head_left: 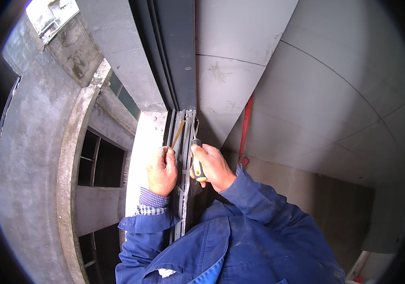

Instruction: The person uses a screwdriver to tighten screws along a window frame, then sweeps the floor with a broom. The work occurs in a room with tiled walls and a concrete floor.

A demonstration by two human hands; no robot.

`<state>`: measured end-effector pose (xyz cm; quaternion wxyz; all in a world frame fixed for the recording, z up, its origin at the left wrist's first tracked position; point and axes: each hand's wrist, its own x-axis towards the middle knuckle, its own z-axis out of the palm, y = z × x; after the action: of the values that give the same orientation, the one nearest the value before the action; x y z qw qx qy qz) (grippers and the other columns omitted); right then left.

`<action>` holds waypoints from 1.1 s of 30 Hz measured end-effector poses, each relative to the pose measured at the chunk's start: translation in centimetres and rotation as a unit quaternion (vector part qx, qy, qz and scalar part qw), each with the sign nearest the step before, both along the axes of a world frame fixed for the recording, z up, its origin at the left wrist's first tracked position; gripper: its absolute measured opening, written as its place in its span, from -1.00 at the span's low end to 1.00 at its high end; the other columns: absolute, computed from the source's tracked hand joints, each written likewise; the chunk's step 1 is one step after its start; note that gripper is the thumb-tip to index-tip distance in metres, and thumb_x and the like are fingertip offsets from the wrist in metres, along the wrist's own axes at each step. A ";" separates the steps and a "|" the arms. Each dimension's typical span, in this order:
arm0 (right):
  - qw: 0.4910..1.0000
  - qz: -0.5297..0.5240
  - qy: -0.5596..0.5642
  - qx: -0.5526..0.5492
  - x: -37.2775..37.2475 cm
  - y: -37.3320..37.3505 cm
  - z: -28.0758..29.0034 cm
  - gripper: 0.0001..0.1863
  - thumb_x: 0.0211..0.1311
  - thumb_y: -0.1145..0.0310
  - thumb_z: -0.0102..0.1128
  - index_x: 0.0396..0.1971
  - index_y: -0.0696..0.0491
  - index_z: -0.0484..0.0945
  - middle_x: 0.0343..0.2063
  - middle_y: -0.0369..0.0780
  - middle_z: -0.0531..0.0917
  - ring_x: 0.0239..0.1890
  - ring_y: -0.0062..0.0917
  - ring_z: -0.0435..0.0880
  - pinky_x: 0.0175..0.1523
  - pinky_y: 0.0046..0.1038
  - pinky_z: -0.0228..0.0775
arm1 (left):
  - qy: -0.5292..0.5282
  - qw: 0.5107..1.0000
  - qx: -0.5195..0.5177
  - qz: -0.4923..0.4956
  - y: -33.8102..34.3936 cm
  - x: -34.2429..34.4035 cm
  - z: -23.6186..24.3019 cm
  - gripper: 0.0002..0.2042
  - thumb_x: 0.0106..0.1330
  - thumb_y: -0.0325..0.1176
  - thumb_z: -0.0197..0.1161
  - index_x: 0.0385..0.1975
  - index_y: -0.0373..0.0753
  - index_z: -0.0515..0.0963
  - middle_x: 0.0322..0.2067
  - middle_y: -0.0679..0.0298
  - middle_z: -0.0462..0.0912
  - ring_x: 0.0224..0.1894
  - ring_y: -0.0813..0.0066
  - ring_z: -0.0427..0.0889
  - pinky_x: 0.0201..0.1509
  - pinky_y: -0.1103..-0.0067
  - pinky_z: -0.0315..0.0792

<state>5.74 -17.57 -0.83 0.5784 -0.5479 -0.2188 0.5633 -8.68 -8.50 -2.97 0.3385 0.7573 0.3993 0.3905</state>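
screwdriver (197,163) is over the right side of the metal track (180,199), shaft pointing away from the body, toward the track's far end. handle is black and white with yellow bits, butt toward the person. can't tell if the tip touches metal.

right hand (215,168) is clamped on that handle, fingers wrapped, thumb near the shaft end.

thin strip (178,135), yellow-brown, sits just left of the shaft and apart from it, slanting up and right over the track. left hand (161,171) is pinched on its near end, thumb against fingers. can't tell if the strip's far end touches the track.

hands are apart, one each side of the track's middle. track has several parallel rails and runs from the jacket up to the foot of a dark upright frame (181,61).

left of the track: bright white ledge (141,146), left hand at its edge. beyond it, a weathered concrete building (32,123) with dark openings (105,163).

right: light gray panels (231,35), smudged. a red bar (245,125) stands out against larger gray slabs (316,90), past the right hand.

person wears a blue jacket (264,232); dotted cuff (154,199) shows at the left wrist.
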 end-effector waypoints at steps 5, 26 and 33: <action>0.994 -0.003 -0.112 0.013 0.2 -1.0 0.7 -0.75 0.47 0.23 0.13 -0.30 0.12 0.43 -0.58 -0.23 0.60 -0.62 -0.62 0.58 -0.60 -0.52 0.37 | 0.021 1.000 0.015 -0.013 -0.2 -0.2 0.3 -0.83 0.50 -0.41 0.22 -0.23 -0.42 0.64 -0.49 0.09 0.64 -0.45 0.40 0.62 -0.33 0.46 0.48; 0.964 0.222 -0.125 0.080 3.2 -4.3 -1.0 -0.77 0.17 0.29 0.51 -0.38 0.13 0.67 -0.55 -0.37 0.64 -0.54 -0.73 0.54 -0.38 -0.56 0.42 | 0.085 0.886 -0.346 -0.298 -0.1 -1.6 5.7 -0.82 0.38 -0.33 0.45 -0.27 -0.33 0.68 -0.52 0.29 0.72 -0.53 0.65 0.62 -0.44 0.63 0.49; 0.994 0.103 -0.032 0.027 2.2 -3.1 -0.3 -0.80 0.24 0.38 0.51 -0.30 0.16 0.66 -0.49 -0.32 0.68 -0.52 -0.70 0.60 -0.42 -0.59 0.38 | -0.036 0.902 -0.406 -0.145 -1.3 -1.4 5.5 -0.71 0.45 -0.23 0.40 -0.11 -0.36 0.60 -0.57 0.39 0.61 -0.61 0.71 0.51 -0.52 0.70 0.42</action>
<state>7.93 -20.70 -1.12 0.5245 -0.5243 -0.3081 0.5958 -10.03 -9.76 2.50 0.6837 0.5893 0.3964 0.1681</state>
